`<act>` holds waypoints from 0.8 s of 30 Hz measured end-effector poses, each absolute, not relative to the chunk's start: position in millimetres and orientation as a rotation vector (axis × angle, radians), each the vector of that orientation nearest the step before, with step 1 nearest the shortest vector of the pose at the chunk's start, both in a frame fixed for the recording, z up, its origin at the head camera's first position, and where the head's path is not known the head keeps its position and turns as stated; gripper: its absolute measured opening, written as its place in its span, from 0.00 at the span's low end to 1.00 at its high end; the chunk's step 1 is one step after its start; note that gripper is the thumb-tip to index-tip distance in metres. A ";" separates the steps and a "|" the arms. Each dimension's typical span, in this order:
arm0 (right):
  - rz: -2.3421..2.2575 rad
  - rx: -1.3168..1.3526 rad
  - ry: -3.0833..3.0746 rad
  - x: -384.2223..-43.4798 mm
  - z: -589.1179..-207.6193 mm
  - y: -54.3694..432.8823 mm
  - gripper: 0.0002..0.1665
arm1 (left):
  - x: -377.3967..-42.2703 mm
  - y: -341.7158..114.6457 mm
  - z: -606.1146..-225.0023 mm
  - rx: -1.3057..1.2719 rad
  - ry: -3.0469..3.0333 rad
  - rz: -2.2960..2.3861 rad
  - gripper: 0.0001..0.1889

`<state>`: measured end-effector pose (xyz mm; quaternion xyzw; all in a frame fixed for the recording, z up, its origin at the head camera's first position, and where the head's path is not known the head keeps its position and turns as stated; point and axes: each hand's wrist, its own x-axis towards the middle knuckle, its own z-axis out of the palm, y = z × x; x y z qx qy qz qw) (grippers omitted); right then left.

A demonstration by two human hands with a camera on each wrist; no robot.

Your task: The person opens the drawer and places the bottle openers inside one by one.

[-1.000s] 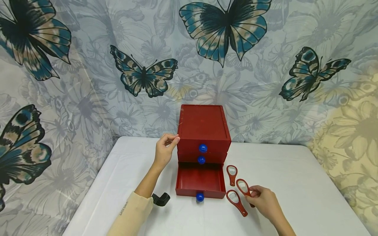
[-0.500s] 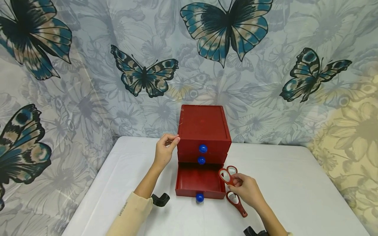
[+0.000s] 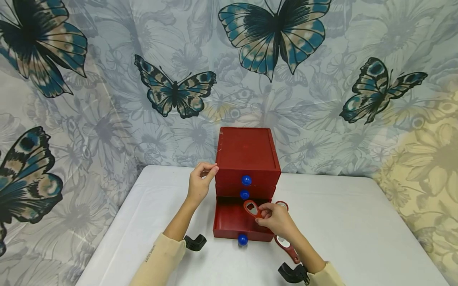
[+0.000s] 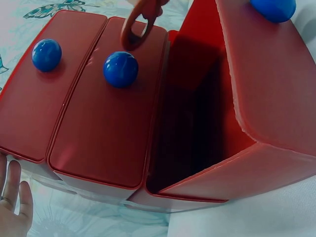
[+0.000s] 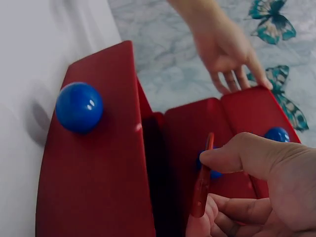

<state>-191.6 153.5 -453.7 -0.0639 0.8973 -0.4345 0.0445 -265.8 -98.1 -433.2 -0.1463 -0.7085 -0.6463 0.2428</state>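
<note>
A red cabinet (image 3: 247,149) with blue ball knobs stands on the table, its bottom drawer (image 3: 229,218) pulled out. My right hand (image 3: 280,220) pinches a red bottle opener (image 3: 256,215) between thumb and fingers, holding its looped head over the open drawer. The right wrist view shows this opener edge-on under my thumb. My left hand (image 3: 199,183) rests its fingertips against the cabinet's upper left front edge, fingers fairly straight in the left wrist view. Two similar openers lie right of the drawer: the rear opener (image 3: 282,202) mostly hidden behind my right hand, the front opener (image 3: 292,254) partly under my forearm.
The white-covered table (image 3: 358,222) reaches back to a wall of butterfly-print cloth (image 3: 307,131). Black wrist mounts (image 3: 195,242) jut from both sleeves. A blue knob (image 3: 242,239) sticks out from the drawer's front.
My right hand has lifted one opener from the table and carried it left and up over the open drawer. My left hand has stayed at the cabinet's edge.
</note>
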 end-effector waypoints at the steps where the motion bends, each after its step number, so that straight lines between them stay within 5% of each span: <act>1: -1.322 -0.208 2.744 -192.7 -454.4 151.3 0.19 | -265.9 -98.2 -433.5 -0.402 -1.938 -1.766 0.07; 24: -1.028 -0.399 2.770 -224.4 -490.6 93.9 0.14 | -266.5 -97.6 -435.5 -0.390 -1.930 -1.779 0.07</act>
